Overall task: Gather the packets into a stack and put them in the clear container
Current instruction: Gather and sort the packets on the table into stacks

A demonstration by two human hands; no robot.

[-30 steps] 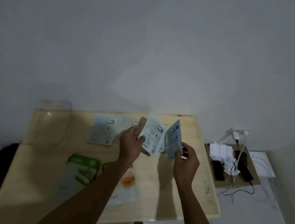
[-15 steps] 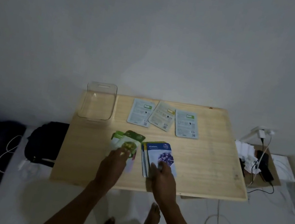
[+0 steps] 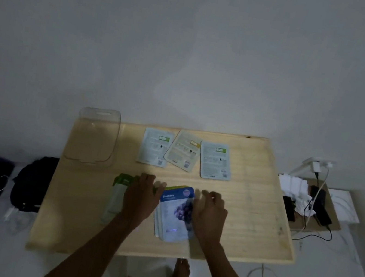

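Observation:
A small pile of blue packets [image 3: 171, 214] lies near the front of the wooden table [image 3: 249, 211]. My right hand [image 3: 210, 214] hovers at its right edge, fingers apart. My left hand [image 3: 142, 196] lies spread over the green packets [image 3: 117, 197] just left of the blue pile. Three pale packets lie face down in a row at the back: one [image 3: 154, 146], a tilted one [image 3: 183, 150] and one [image 3: 215, 161]. The clear container [image 3: 94, 137] stands empty at the back left corner.
A low board [image 3: 330, 221] to the right of the table carries phones, cables and white tissues. A charger is plugged into the wall socket [image 3: 317, 165]. A black bag [image 3: 32, 182] and a white cable lie on the floor at left. My bare feet show under the table's front edge.
A second ago both hands held packets up in the air. Since then the packets have been laid on the table in two piles, and the hands now rest on or beside them.

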